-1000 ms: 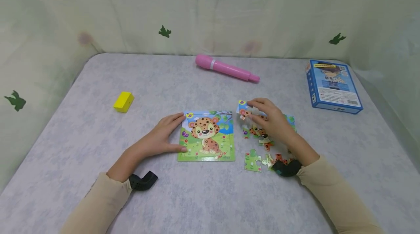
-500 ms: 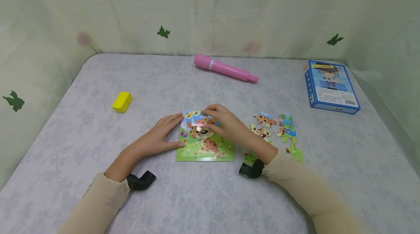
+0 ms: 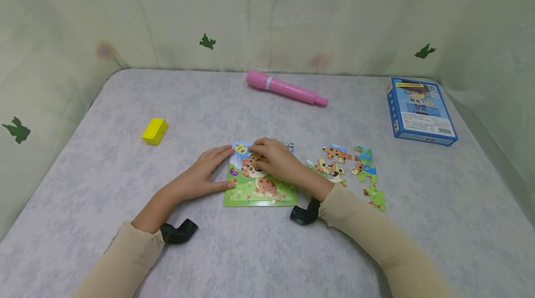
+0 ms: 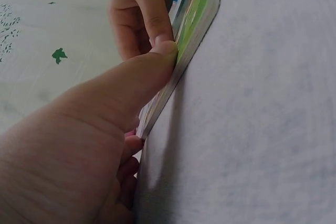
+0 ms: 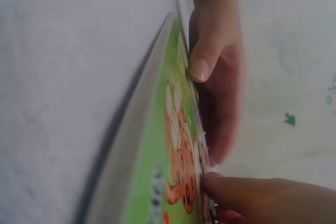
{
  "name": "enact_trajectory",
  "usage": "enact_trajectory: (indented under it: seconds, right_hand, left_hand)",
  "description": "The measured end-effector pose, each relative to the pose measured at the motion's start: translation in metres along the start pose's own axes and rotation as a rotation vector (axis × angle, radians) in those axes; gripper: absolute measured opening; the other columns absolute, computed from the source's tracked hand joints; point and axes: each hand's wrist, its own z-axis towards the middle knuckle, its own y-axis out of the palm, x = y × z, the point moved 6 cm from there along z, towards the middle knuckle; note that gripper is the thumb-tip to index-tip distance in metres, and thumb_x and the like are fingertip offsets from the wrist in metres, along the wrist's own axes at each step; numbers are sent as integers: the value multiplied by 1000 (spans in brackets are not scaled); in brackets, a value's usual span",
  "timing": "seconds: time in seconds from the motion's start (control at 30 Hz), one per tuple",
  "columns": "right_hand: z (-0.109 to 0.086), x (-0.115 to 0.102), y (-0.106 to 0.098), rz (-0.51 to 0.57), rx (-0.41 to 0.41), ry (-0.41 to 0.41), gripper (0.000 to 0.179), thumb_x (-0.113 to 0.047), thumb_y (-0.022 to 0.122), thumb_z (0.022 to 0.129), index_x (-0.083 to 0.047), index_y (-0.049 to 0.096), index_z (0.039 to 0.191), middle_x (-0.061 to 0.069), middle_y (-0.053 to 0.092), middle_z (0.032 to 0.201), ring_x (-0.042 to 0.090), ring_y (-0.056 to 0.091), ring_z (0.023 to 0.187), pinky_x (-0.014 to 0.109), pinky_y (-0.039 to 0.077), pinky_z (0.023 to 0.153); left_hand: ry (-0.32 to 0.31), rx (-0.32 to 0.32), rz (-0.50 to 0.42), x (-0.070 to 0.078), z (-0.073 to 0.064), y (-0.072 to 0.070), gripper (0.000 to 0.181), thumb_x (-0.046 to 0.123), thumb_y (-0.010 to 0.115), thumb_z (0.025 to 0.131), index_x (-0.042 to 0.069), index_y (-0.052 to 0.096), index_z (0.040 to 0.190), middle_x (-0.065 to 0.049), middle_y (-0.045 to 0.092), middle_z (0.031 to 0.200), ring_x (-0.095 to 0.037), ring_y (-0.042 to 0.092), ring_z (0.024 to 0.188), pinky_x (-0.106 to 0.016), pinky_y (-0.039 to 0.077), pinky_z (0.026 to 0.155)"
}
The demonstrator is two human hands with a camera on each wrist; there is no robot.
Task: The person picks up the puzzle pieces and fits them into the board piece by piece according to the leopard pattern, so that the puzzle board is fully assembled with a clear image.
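My left hand (image 3: pixel 200 172) lies at the left edge of a puzzle board (image 3: pixel 240 196) printed with a leopard cub. Its fingers stretch along that edge, and the thumb rests on the border in the left wrist view. Over the board's upper left part, my right hand (image 3: pixel 277 161) pinches a blue jigsaw piece (image 3: pixel 244 158) between thumb and fingers. The piece overlaps the printed sky and the cub's ear, and the fingers hide part of it. To the right of the board lie several loose jigsaw pieces (image 3: pixel 364 164), some partly covered by the right forearm.
A yellow block (image 3: pixel 155 131) stands at the left of the grey table (image 3: pixel 200 103). Toward the back lies a pink tube-shaped toy (image 3: pixel 288 89). A blue box (image 3: pixel 422 110) sits at the back right. Pale curtains hang behind the table's far edge.
The right hand has carried the jigsaw piece leftward from beside the loose pieces onto the board's upper left part. The left hand has stayed at the board's left edge.
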Motion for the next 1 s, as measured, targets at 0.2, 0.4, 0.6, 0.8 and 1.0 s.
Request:
enact_trajectory:
  seconds: [0.2, 0.4, 0.6, 0.8, 1.0]
  right_hand:
    - [5, 3, 2, 21, 11, 25, 37, -25, 59, 88, -13, 56, 124, 5, 49, 121, 18, 45, 108, 39, 35, 89]
    - [8, 6, 2, 41, 11, 52, 36, -27, 58, 88, -17, 57, 123, 6, 47, 124, 20, 43, 111, 41, 32, 93]
    - [8, 5, 2, 39, 18, 58, 38, -28, 61, 86, -15, 58, 122, 6, 49, 119, 20, 45, 105, 38, 34, 88]
    - [6, 5, 2, 113, -65, 109, 47, -32, 59, 87, -15, 50, 130, 9, 42, 129, 22, 39, 116, 40, 32, 93]
    - [-9, 5, -23, 367, -22, 124, 54, -28, 61, 86, -9, 42, 133, 8, 34, 135, 23, 39, 118, 38, 36, 94]
  left_hand:
    - [23, 5, 8, 0, 1, 0, 73, 43, 63, 81, 16, 31, 141, -10, 19, 146, -31, 15, 130, -52, 19, 100]
    - [43, 3, 24, 1, 1, 1, 67, 43, 62, 82, 20, 35, 140, -11, 18, 146, -33, 15, 130, -55, 19, 99]
    - [37, -6, 34, 1, 0, 1, 66, 43, 60, 83, 20, 36, 139, -11, 16, 146, -33, 13, 130, -55, 18, 99]
    - [35, -7, 36, 1, 0, 1, 65, 41, 61, 83, 19, 36, 139, -12, 17, 146, -33, 14, 131, -54, 18, 99]
    - [30, -7, 32, 2, 1, 1, 66, 42, 62, 82, 19, 37, 139, -11, 17, 146, -32, 14, 131, -55, 18, 99]
